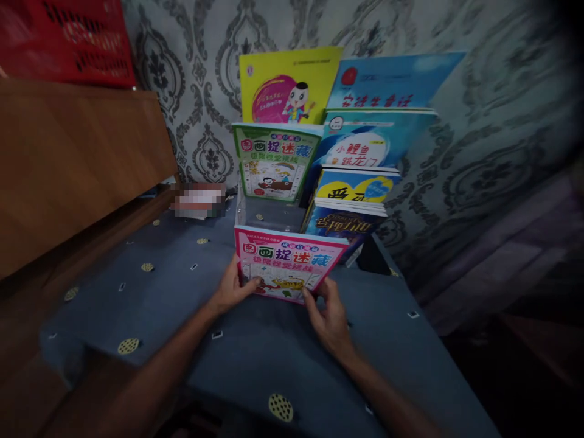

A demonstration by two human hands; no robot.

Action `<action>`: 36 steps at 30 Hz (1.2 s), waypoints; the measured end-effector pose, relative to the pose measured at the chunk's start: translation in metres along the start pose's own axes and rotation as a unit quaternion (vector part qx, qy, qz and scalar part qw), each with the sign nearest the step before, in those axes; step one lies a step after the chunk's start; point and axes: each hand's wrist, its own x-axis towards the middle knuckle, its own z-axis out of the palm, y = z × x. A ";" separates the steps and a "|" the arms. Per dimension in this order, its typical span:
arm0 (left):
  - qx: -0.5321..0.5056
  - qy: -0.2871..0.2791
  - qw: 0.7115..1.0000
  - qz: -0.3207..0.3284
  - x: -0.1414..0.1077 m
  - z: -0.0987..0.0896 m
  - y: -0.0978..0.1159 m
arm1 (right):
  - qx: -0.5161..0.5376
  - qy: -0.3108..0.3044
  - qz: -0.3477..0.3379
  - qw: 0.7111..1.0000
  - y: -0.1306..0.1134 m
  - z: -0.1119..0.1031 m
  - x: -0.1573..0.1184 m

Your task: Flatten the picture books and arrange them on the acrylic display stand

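A pink-bordered picture book point(287, 263) is held tilted up between my two hands, its cover facing me. My left hand point(235, 287) grips its left edge, thumb on the cover and fingers behind. At the lower right corner, my right hand point(327, 313) pinches it the same way. Beyond it stands a clear book rack point(269, 214). A green-bordered book point(276, 163) and a yellow book point(292, 85) rest in its left column. Its right column holds a blue book point(392, 79), a teal book point(378, 139), a yellow-and-blue book point(356, 185) and dark blue books point(342, 222).
A grey-blue cloth with pineapple prints covers the table point(173, 292). Blurred papers point(198, 201) lie at the back left. A wooden cabinet point(82, 164) stands on the left with a red plastic basket point(68, 42) on top. Patterned wallpaper point(205, 79) rises behind the rack.
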 end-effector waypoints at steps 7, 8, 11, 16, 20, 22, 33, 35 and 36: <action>0.111 0.077 0.990 0.026 0.001 -0.002 0.007 | -0.016 0.000 -0.014 1.000 -0.006 -0.007 0.007; 0.126 0.073 0.989 0.028 0.002 -0.002 0.009 | -0.016 0.005 -0.014 1.000 -0.005 -0.007 0.008; 0.182 0.073 0.980 0.046 0.003 -0.003 0.013 | -0.009 0.011 -0.018 1.000 -0.004 -0.006 0.010; 0.195 0.091 0.974 0.069 0.003 0.000 0.011 | -0.011 0.009 -0.025 1.000 -0.005 -0.005 0.016; 0.213 0.121 0.966 0.082 0.004 0.006 0.015 | -0.005 -0.010 -0.039 0.999 -0.012 -0.004 0.022; 0.256 0.125 0.954 0.090 0.007 0.008 0.021 | 0.010 -0.017 -0.039 0.999 -0.017 -0.003 0.026; 0.345 0.087 0.924 0.137 0.049 0.000 0.054 | 0.037 -0.044 -0.011 0.998 -0.038 0.002 0.080; 0.360 0.074 0.918 0.151 0.060 -0.003 0.059 | 0.041 -0.051 -0.017 0.998 -0.040 0.001 0.093; 0.370 0.068 0.913 0.157 0.066 -0.005 0.062 | 0.035 -0.054 -0.023 0.998 -0.042 0.001 0.100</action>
